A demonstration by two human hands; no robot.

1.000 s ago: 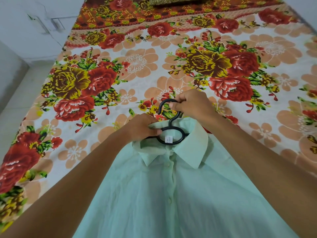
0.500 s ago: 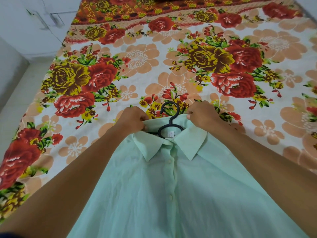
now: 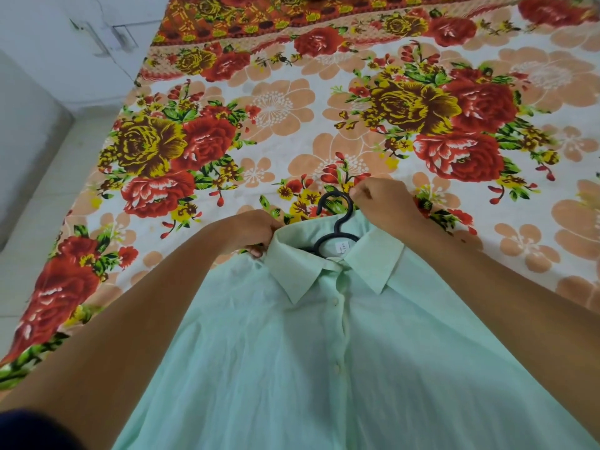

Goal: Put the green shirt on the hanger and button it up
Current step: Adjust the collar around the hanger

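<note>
Shirt (image 3: 292, 368) fabric, pale green and slightly wrinkled, filled the near part of the view, lying front up on the bed with its placket closed and a row of small buttons (image 3: 336, 368) running down the middle. Both bare forearms reached forward over it, one along each side. Farther up, the collar (image 3: 302, 274) lay spread open in two points, and inside the neck opening sat the black hanger (image 3: 337, 222), its lower loop tucked under the collar band beside a small white label (image 3: 343, 245), its hook curling out past the neckline onto the bedsheet (image 3: 285, 112). The left hand (image 3: 250, 232) was closed on the shirt at the left end of the collar, thumb and fingers pinching the cloth near the shoulder. The right hand (image 3: 380, 203) was curled shut at the far right of the collar, right beside the hook; whether it gripped the cloth or the hook could not be told. The hands were apart, one at each side of the neck. Beyond them stretched the sheet's red and yellow roses, and to the far left pale floor (image 3: 42, 196) and a white wall (image 3: 65, 43).
</note>
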